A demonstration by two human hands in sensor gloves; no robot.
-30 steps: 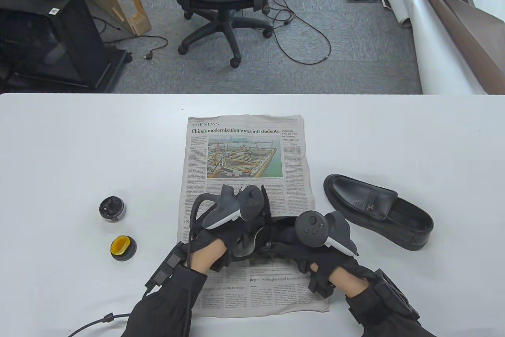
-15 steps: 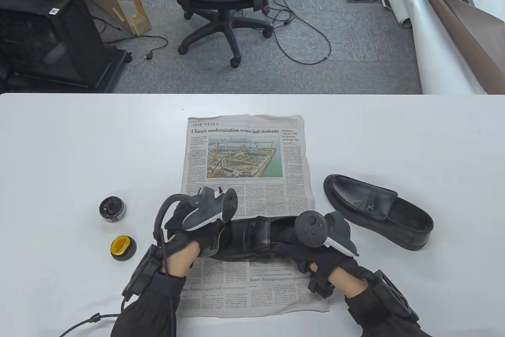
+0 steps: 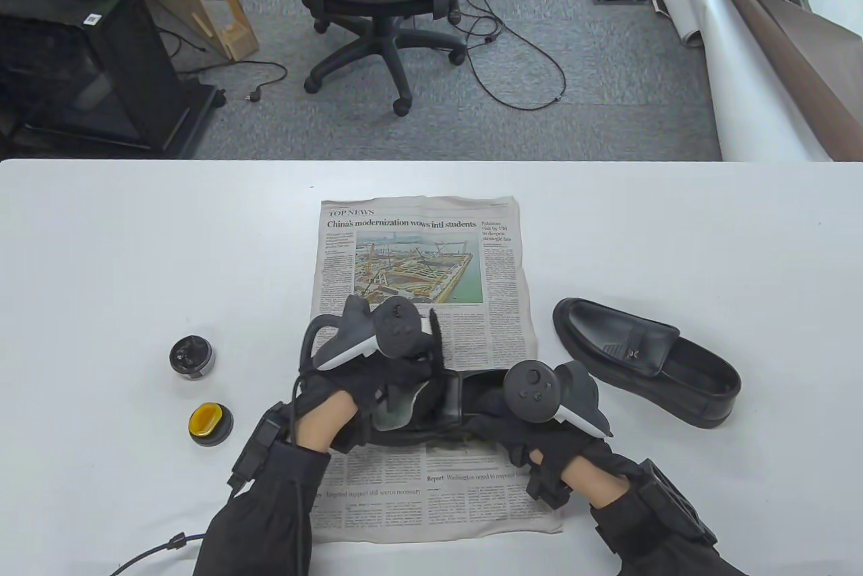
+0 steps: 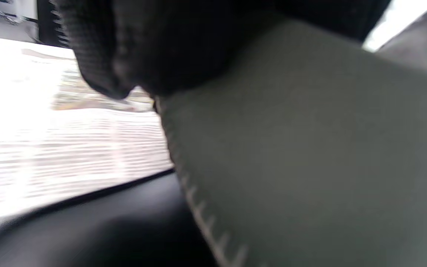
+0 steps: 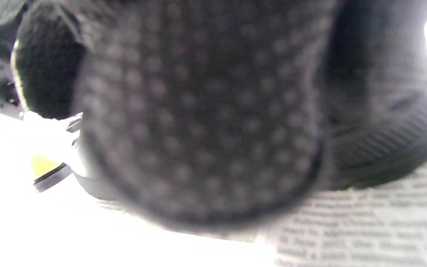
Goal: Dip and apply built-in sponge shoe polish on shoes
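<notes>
Sitting far left on the white surface (image 3: 135,252) are an open black polish tin (image 3: 192,356) and, nearer the person, its lid with a yellow sponge (image 3: 210,422). On the newspaper (image 3: 418,252), the left hand (image 3: 377,387) grips a grey-green cloth (image 3: 398,406) against a black shoe (image 3: 450,400) lying crosswise, its long axis left to right; which end is the toe cannot be told. The right hand (image 3: 532,427) clasps the shoe's right end. A second shoe (image 3: 644,360) lies to the right, toe toward the far left.
</notes>
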